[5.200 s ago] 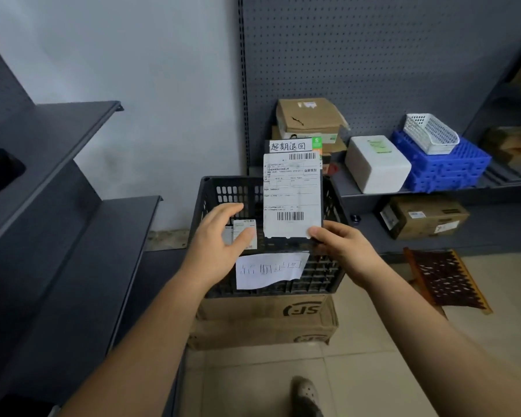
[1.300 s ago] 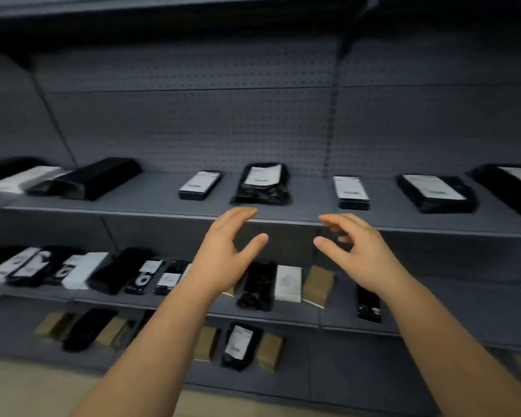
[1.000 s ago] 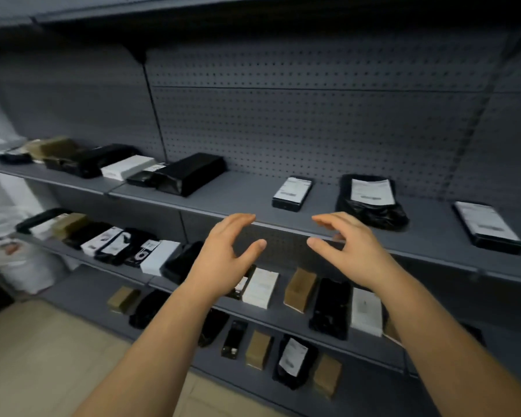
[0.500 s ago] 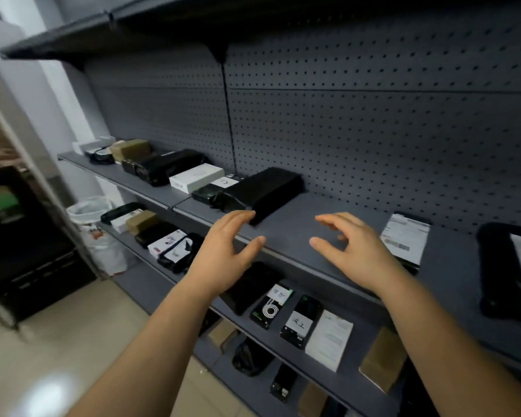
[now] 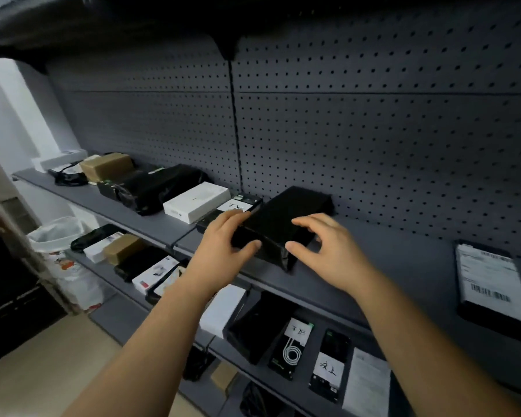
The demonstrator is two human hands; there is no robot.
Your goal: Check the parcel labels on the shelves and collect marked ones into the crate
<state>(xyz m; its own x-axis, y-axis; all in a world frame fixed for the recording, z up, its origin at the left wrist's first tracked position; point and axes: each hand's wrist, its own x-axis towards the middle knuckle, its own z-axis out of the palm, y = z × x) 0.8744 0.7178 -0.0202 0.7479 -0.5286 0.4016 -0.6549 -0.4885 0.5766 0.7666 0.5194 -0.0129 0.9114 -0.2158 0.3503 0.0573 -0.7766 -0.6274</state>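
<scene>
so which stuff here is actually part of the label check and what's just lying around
Part of the job:
- black wrapped parcel, left hand gripping its near end, right hand reaching for it
- black parcel with white barcode label
- white flat box
- grey metal shelf

Lying about:
- white bag-lined bin
- grey pegboard back panel

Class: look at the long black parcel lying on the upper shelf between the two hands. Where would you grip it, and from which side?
Probably the black parcel by its near end's two long sides, from the shelf's open front: the left hand and right hand flank it, and pegboard blocks the back.
</scene>
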